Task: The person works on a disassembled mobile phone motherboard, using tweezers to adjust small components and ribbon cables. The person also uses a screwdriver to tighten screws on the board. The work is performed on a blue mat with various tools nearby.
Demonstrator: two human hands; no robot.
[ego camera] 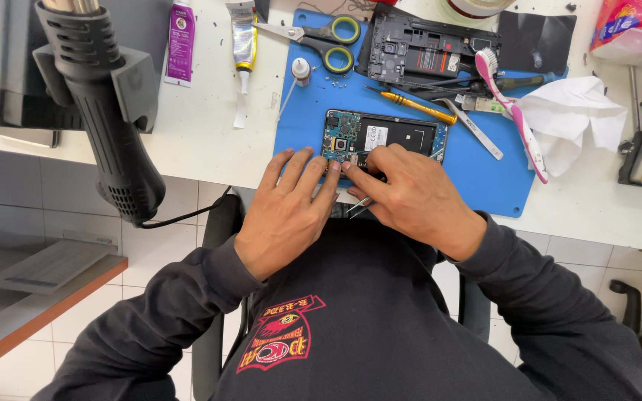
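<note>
An opened smartphone (389,137) with its circuit board bare lies on a blue work mat (477,178) at the table's near edge. My left hand (284,212) rests flat beside it, fingertips touching the phone's lower left corner. My right hand (410,197) holds metal tweezers (360,205), its fingers pressed on the phone's lower edge. The tweezers' tips are hidden under my fingers.
A black heat gun (105,104) hangs at the left. On the mat lie scissors (328,38), a small bottle (302,71), a black phone frame (425,50), a yellow screwdriver (417,108), a second pair of tweezers (477,128) and a pink toothbrush (510,111). Glue tubes (181,41) and crumpled tissue (574,119) lie nearby.
</note>
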